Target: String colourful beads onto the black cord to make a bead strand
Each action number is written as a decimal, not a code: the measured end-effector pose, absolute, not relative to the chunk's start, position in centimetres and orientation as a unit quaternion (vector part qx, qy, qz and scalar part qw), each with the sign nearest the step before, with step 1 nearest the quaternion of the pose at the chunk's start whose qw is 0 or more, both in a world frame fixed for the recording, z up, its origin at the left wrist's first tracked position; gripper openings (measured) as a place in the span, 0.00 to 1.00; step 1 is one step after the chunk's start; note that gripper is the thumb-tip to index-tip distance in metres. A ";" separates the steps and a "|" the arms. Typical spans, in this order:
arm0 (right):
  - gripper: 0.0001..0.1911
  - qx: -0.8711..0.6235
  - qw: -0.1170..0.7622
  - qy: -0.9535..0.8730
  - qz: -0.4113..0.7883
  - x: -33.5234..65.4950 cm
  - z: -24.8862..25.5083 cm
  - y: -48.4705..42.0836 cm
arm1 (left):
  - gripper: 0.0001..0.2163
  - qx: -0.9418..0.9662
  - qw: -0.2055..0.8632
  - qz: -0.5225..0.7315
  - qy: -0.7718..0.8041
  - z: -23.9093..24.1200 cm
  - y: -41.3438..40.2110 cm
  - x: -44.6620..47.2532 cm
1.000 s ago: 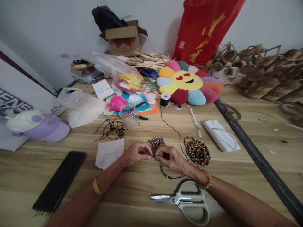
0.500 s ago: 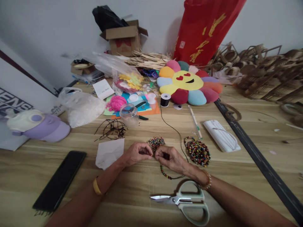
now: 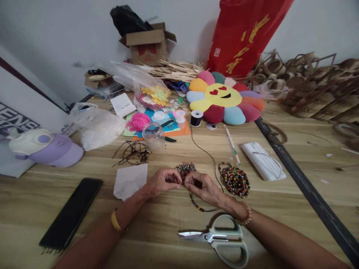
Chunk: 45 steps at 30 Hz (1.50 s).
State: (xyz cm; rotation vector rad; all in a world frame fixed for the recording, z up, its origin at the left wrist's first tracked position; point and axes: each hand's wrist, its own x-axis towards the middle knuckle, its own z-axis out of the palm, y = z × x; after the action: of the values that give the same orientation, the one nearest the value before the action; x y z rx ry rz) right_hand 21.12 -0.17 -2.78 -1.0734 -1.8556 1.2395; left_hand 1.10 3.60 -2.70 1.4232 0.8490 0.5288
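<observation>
My left hand (image 3: 165, 182) is closed in a pinch on a tiny orange-red bead (image 3: 180, 183). Fingertip to fingertip with it, my right hand (image 3: 204, 188) pinches a black cord, whose end between the fingers is too small to see clearly. Several coloured beads strung on the cord (image 3: 195, 202) lie below my right hand. Just beyond both hands is a small heap of loose beads (image 3: 185, 169). From a black spool (image 3: 196, 118) the thin cord runs toward my right wrist. A coiled bead strand (image 3: 236, 180) lies right of that hand.
Scissors (image 3: 213, 237) lie near the front, blades pointing left. White paper (image 3: 130, 181), a black phone (image 3: 71, 213) and cut black cords (image 3: 133, 152) are on the left. A clear jar (image 3: 153, 136) stands behind. A white power bank (image 3: 263, 161) and a dark metal strip (image 3: 303, 183) are right.
My hands keep nearly the same pinching pose, fingertips close together. The view has shifted very slightly; nothing on the table has visibly moved.
</observation>
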 end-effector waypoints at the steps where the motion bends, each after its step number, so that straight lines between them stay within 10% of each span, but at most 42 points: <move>1: 0.06 -0.409 0.327 -0.708 0.474 21.1 -2.8 -0.2 | 0.07 0.625 0.644 0.234 0.374 -2.7 3.6 1.1; 45: 0.07 -0.391 0.328 -0.741 0.435 21.1 -2.7 -0.2 | 0.09 0.630 0.638 0.231 0.379 -2.5 3.4 1.2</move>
State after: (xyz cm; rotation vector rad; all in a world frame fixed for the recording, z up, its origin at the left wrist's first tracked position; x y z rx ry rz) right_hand 21.13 -0.15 -2.66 -1.0243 -1.9407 1.1395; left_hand 1.20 3.41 -2.55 1.4373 0.8653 0.5281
